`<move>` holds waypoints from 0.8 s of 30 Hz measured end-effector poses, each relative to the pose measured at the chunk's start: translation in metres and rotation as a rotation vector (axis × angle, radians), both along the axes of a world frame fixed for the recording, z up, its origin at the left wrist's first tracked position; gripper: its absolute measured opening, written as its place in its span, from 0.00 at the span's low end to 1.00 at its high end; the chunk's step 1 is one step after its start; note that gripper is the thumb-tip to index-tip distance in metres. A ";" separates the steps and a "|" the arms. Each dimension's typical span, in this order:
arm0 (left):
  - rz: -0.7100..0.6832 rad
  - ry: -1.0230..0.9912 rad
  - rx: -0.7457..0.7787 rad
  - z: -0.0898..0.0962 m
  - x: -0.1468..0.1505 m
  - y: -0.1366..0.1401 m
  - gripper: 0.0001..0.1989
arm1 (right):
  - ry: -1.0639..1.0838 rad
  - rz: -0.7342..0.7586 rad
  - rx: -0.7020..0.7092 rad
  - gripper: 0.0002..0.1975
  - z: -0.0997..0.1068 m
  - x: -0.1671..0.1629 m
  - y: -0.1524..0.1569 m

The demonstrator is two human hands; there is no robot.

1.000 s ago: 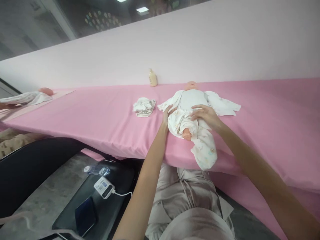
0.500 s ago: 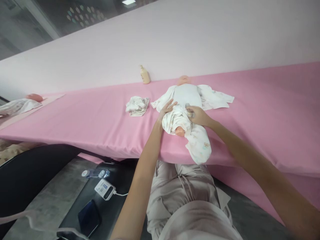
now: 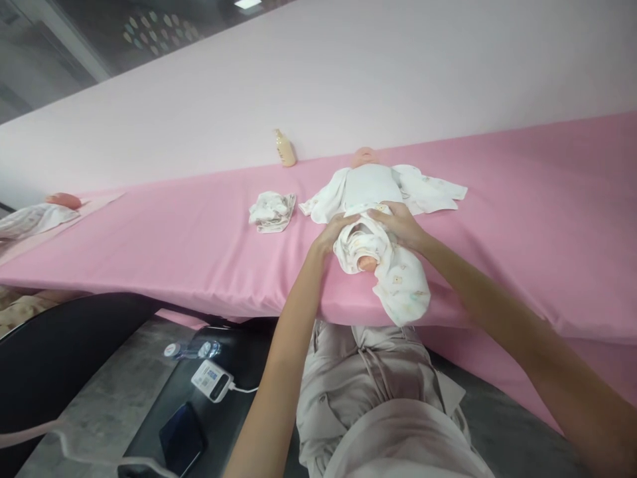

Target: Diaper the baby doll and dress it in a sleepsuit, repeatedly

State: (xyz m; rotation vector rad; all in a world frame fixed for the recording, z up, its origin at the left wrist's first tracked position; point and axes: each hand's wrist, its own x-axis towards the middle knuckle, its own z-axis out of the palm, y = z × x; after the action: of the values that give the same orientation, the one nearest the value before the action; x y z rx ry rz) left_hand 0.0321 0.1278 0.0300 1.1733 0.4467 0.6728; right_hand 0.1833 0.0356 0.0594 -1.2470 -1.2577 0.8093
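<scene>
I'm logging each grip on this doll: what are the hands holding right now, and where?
Both hands grip the bunched white trousers at the baby doll's hips: left hand on one side of the waistband, right hand on the other.

I see my left hand (image 3: 332, 234) and right hand (image 3: 401, 224) gripping bunched white trousers (image 3: 383, 265) on the baby doll (image 3: 371, 189), which lies on the pink tabletop (image 3: 174, 245) beside a crumpled cloth (image 3: 271, 210).
</scene>
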 end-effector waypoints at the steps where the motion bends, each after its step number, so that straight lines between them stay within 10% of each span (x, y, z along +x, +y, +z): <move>1: 0.018 -0.063 -0.034 0.001 0.001 0.000 0.10 | 0.035 0.056 -0.053 0.14 0.001 0.004 0.000; 6: 0.018 -0.167 -0.175 -0.004 0.006 0.005 0.14 | -0.010 0.253 -0.197 0.18 0.004 0.019 0.001; 18: -0.042 0.189 0.175 -0.002 0.002 -0.004 0.17 | 0.440 -0.026 -0.139 0.12 -0.009 0.016 0.016; 24: -0.003 0.115 0.062 -0.004 0.001 -0.003 0.13 | 0.185 0.032 -0.235 0.15 -0.003 0.021 0.009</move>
State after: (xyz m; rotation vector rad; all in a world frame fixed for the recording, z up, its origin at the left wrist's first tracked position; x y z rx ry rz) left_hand 0.0327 0.1250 0.0264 1.2756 0.5232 0.6221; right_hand 0.2039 0.0451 0.0567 -1.3064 -1.0574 1.0947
